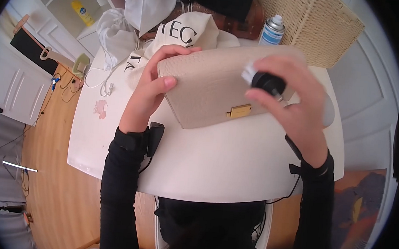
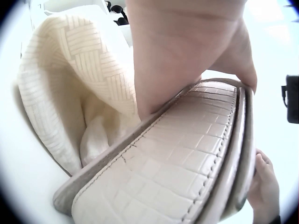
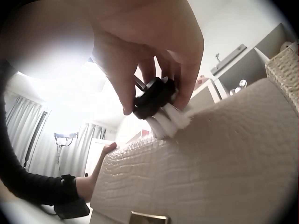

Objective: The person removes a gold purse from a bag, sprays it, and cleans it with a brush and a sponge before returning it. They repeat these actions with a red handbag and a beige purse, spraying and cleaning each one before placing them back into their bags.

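A beige crocodile-embossed handbag (image 1: 207, 85) stands tilted over the white table, its gold clasp (image 1: 241, 111) facing me. My left hand (image 1: 148, 90) grips its left end, thumb on the front and fingers over the top edge. Stitching on the bag's side panel (image 2: 159, 158) shows in the left wrist view. Between the thumb and fingers of my right hand (image 1: 304, 102) is a small round brush (image 1: 269, 83) with a black body and white bristles. The right wrist view has the bristles (image 3: 166, 122) right at the bag's surface, near its upper edge.
Behind the bag lie a cream cloth bag (image 1: 188, 32) with black letters and a white drawstring pouch (image 1: 115, 36). A spray can (image 1: 272, 31) stands by a woven basket (image 1: 310, 23) at the back right. A cable (image 1: 106, 89) lies on the white table (image 1: 205, 167).
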{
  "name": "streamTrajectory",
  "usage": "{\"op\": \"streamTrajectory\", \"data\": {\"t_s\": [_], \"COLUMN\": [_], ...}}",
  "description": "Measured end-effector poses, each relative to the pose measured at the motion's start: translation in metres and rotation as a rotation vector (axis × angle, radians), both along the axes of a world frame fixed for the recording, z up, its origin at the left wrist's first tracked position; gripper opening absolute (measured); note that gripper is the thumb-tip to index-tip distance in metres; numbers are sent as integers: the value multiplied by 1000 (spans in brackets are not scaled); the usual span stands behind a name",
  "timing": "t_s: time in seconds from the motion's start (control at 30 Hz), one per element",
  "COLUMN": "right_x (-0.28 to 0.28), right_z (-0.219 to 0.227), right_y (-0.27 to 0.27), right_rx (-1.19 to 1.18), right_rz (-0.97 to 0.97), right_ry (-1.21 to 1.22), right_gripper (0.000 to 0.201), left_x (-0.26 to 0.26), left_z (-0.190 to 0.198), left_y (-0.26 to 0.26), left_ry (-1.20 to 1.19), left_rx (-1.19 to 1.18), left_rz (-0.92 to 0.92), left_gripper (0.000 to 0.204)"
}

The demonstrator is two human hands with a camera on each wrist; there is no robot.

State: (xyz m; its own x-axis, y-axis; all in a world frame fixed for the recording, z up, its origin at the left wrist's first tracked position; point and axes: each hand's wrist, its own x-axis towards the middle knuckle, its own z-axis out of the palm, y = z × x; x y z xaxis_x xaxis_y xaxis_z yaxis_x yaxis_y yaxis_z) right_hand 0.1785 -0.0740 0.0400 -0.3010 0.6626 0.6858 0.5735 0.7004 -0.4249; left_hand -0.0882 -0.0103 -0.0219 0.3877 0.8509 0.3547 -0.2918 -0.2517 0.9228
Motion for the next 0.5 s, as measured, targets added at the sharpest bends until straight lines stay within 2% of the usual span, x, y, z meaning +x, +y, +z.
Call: {"op": "streamTrajectory", "data": {"t_s": [0.1,0.13,0.23,0.33,0.43,0.47,0.5], "right_x": [1,0,13,18,14,23,27], "right_z": [-31,-33,-12,-1,-32,-39,-45], "right_y": [1,0,5,16,14,16,17], "right_rx": [-292,-325,6,142,-83,-269,-202], "right_rz": [207,217,30,-91,70,205,129], "right_ry": [-282,-313,-104,47,-22,-122,-82], "right_gripper": [35,36,36,34,34,36,36], "left_x": [5,5,3,0,0,-1,-1], "left_z": [4,5,1,0,7,7,6], "left_y": [2,4,1,-2,-4,-3,-3], "left_ry": [-37,-51,-48,43,19,61,105], "left_rx": [-57,-78,-37,79,-16,2,14], "left_rz": [57,77,41,18,125,158,192], "left_gripper": [65,65,66,69,73,74,76]}}
